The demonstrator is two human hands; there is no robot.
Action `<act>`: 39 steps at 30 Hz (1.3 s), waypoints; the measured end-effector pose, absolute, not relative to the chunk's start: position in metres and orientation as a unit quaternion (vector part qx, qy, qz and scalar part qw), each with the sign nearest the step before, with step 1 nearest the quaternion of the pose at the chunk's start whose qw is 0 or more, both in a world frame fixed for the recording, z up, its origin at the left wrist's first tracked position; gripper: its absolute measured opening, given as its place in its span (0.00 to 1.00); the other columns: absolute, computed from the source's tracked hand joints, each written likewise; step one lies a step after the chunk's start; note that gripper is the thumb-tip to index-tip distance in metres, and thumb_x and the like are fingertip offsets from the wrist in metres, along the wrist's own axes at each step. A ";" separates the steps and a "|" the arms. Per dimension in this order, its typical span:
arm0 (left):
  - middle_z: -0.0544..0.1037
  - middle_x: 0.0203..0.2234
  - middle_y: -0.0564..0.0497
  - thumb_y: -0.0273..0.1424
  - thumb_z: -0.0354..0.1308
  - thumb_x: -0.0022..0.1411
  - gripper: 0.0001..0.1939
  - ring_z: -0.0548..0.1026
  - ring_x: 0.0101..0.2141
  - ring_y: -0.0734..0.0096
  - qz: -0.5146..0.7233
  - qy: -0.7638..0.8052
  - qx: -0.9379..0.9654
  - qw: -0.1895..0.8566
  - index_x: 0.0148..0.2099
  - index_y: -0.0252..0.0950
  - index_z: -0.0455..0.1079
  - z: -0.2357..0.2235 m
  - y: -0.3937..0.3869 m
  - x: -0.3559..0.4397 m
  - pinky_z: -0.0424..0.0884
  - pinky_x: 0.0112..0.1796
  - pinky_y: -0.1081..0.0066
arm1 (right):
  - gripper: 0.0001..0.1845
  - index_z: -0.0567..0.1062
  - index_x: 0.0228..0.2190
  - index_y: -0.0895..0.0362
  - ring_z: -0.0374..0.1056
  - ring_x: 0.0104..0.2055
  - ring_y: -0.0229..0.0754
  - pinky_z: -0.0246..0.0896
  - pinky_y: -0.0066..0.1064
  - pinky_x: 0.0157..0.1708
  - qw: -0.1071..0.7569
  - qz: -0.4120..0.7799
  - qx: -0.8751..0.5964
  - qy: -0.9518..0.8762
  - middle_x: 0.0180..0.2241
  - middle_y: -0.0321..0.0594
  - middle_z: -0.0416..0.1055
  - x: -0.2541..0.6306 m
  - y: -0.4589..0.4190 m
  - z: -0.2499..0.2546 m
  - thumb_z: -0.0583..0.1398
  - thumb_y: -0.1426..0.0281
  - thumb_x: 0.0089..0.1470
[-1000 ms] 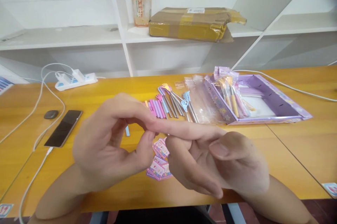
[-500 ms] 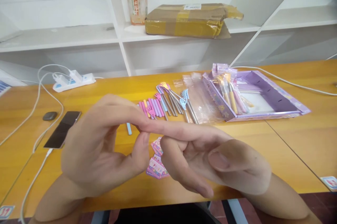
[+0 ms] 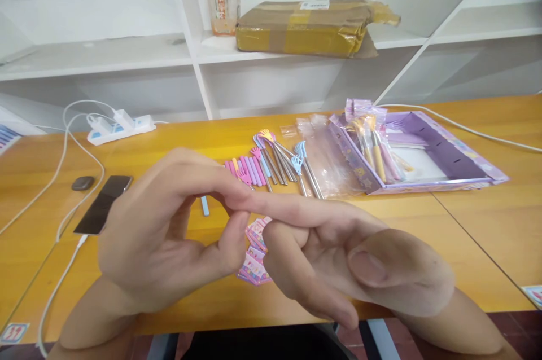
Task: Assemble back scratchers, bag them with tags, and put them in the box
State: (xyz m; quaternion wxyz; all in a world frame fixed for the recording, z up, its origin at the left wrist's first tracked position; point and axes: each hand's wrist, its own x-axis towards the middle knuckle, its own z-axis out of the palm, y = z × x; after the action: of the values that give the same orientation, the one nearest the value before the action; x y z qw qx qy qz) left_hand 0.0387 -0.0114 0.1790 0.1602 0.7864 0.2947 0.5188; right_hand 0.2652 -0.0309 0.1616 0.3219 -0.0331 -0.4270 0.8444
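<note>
Over the table's front half, my left hand [image 3: 165, 241] is closed, its thumb and fingers pinching the tip of my right index finger [image 3: 288, 207]. My right hand [image 3: 359, 258] holds nothing; its index finger is stretched toward the left, while the thumb and other fingers bend loosely apart. Beneath the hands lie pink-purple printed cards [image 3: 254, 264], partly covered. Beyond are metal rods with small hand-shaped ends, such as the blue ones [image 3: 311, 174], and several pink and purple sticks [image 3: 249, 171]. A single light blue stick [image 3: 205, 206] shows behind my left hand.
A purple box tray [image 3: 440, 185] at right holds bagged pieces; clear plastic bags [image 3: 328, 162] lie beside it. At left are a phone [image 3: 104, 205], a small dark case [image 3: 82, 183], cables and a power strip [image 3: 122, 130]. A taped carton [image 3: 305, 27] and a bottle [image 3: 222, 1] stand on the shelf.
Both hands keep the same pinch and have shifted slightly to the right. The view has moved a little; the things on the table lie as before.
</note>
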 end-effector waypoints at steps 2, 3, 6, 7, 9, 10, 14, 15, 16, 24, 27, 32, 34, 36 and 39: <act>0.80 0.37 0.51 0.24 0.67 0.65 0.15 0.78 0.36 0.66 0.525 0.299 0.776 0.182 0.51 0.46 0.79 0.180 -0.014 0.041 0.79 0.36 0.61 | 0.37 0.66 0.72 0.53 0.57 0.24 0.34 0.55 0.29 0.29 0.318 0.848 -0.041 -0.422 0.27 0.29 0.65 0.267 -0.033 0.164 0.60 0.60 0.64; 0.80 0.37 0.51 0.23 0.67 0.66 0.14 0.79 0.36 0.68 0.526 0.299 0.773 0.190 0.51 0.45 0.78 0.181 -0.014 0.041 0.80 0.36 0.63 | 0.37 0.66 0.72 0.52 0.56 0.24 0.34 0.54 0.30 0.28 0.315 0.850 -0.051 -0.419 0.26 0.28 0.65 0.267 -0.034 0.166 0.60 0.59 0.64; 0.80 0.37 0.52 0.22 0.67 0.67 0.13 0.80 0.36 0.70 0.523 0.296 0.776 0.195 0.49 0.43 0.77 0.184 -0.015 0.041 0.81 0.36 0.67 | 0.38 0.67 0.70 0.53 0.54 0.21 0.34 0.52 0.31 0.27 0.313 0.858 -0.069 -0.401 0.24 0.27 0.63 0.267 -0.036 0.171 0.61 0.58 0.61; 0.80 0.37 0.52 0.22 0.67 0.67 0.13 0.80 0.35 0.70 0.517 0.295 0.780 0.192 0.49 0.43 0.77 0.184 -0.014 0.040 0.81 0.36 0.67 | 0.39 0.67 0.70 0.54 0.53 0.21 0.34 0.52 0.32 0.27 0.314 0.860 -0.074 -0.395 0.23 0.26 0.63 0.267 -0.037 0.173 0.62 0.58 0.60; 0.80 0.36 0.52 0.22 0.68 0.66 0.13 0.80 0.35 0.70 0.506 0.292 0.789 0.187 0.49 0.44 0.77 0.185 -0.013 0.039 0.82 0.34 0.67 | 0.41 0.67 0.70 0.55 0.52 0.20 0.33 0.51 0.32 0.26 0.312 0.863 -0.080 -0.389 0.21 0.24 0.62 0.266 -0.037 0.174 0.63 0.56 0.59; 0.80 0.36 0.52 0.22 0.68 0.66 0.13 0.80 0.34 0.70 0.506 0.288 0.791 0.187 0.49 0.44 0.77 0.185 -0.012 0.038 0.82 0.34 0.67 | 0.41 0.66 0.70 0.55 0.52 0.19 0.33 0.50 0.32 0.25 0.309 0.863 -0.084 -0.390 0.21 0.24 0.62 0.265 -0.037 0.174 0.63 0.55 0.59; 0.80 0.36 0.51 0.20 0.66 0.65 0.15 0.80 0.35 0.70 0.519 0.271 0.786 0.197 0.50 0.42 0.77 0.185 -0.011 0.038 0.83 0.34 0.67 | 0.43 0.65 0.71 0.55 0.53 0.20 0.34 0.49 0.32 0.24 0.307 0.862 -0.085 -0.395 0.20 0.25 0.61 0.265 -0.037 0.172 0.62 0.54 0.60; 0.80 0.36 0.51 0.20 0.66 0.65 0.15 0.80 0.35 0.69 0.519 0.271 0.786 0.198 0.50 0.43 0.77 0.185 -0.011 0.038 0.83 0.34 0.66 | 0.43 0.64 0.72 0.55 0.53 0.19 0.34 0.50 0.31 0.24 0.305 0.861 -0.085 -0.397 0.20 0.25 0.61 0.264 -0.037 0.171 0.62 0.54 0.60; 0.80 0.36 0.51 0.21 0.66 0.65 0.15 0.80 0.34 0.69 0.515 0.274 0.788 0.196 0.50 0.43 0.77 0.185 -0.010 0.038 0.83 0.34 0.66 | 0.44 0.64 0.72 0.54 0.53 0.19 0.34 0.50 0.31 0.24 0.302 0.861 -0.084 -0.402 0.20 0.25 0.61 0.265 -0.037 0.171 0.62 0.53 0.59; 0.81 0.36 0.50 0.22 0.68 0.62 0.18 0.81 0.35 0.65 0.499 0.275 0.809 0.143 0.51 0.45 0.78 0.187 -0.009 0.034 0.83 0.32 0.61 | 0.39 0.64 0.73 0.50 0.55 0.24 0.35 0.56 0.31 0.29 0.296 0.829 -0.086 -0.466 0.26 0.29 0.63 0.271 -0.032 0.169 0.60 0.55 0.65; 0.82 0.35 0.50 0.26 0.69 0.62 0.16 0.82 0.34 0.60 0.489 0.296 0.814 0.100 0.50 0.49 0.78 0.186 -0.010 0.033 0.83 0.31 0.57 | 0.43 0.62 0.75 0.52 0.57 0.24 0.35 0.57 0.30 0.28 0.286 0.815 -0.092 -0.495 0.26 0.30 0.64 0.271 -0.030 0.167 0.60 0.55 0.63; 0.82 0.35 0.50 0.28 0.69 0.62 0.14 0.83 0.33 0.59 0.466 0.323 0.823 0.041 0.48 0.52 0.79 0.188 -0.010 0.032 0.82 0.28 0.57 | 0.44 0.60 0.75 0.50 0.59 0.25 0.35 0.59 0.29 0.26 0.270 0.799 -0.139 -0.519 0.25 0.30 0.64 0.268 -0.031 0.168 0.59 0.51 0.63; 0.82 0.35 0.51 0.27 0.68 0.62 0.14 0.82 0.32 0.63 0.457 0.325 0.827 0.035 0.47 0.51 0.78 0.190 -0.010 0.032 0.81 0.27 0.59 | 0.44 0.60 0.75 0.48 0.60 0.25 0.35 0.59 0.29 0.26 0.267 0.795 -0.159 -0.520 0.25 0.30 0.64 0.267 -0.035 0.170 0.59 0.50 0.64; 0.81 0.34 0.54 0.26 0.67 0.62 0.13 0.82 0.32 0.66 0.450 0.324 0.831 0.037 0.46 0.50 0.78 0.192 -0.010 0.033 0.81 0.28 0.61 | 0.43 0.60 0.75 0.47 0.60 0.25 0.35 0.58 0.29 0.25 0.271 0.796 -0.170 -0.514 0.25 0.30 0.64 0.267 -0.038 0.171 0.59 0.50 0.64; 0.81 0.34 0.55 0.26 0.67 0.61 0.11 0.82 0.32 0.66 0.449 0.330 0.830 0.037 0.44 0.49 0.77 0.193 -0.009 0.034 0.81 0.30 0.61 | 0.42 0.61 0.75 0.47 0.59 0.25 0.34 0.57 0.29 0.25 0.285 0.802 -0.164 -0.499 0.26 0.30 0.65 0.266 -0.042 0.172 0.59 0.51 0.65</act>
State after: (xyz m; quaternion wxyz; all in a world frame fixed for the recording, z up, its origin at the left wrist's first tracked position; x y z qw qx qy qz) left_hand 0.0342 -0.0091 0.1928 0.0373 0.8298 0.3298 0.4487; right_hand 0.2657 -0.0416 0.1717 0.2855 -0.1641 -0.4991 0.8016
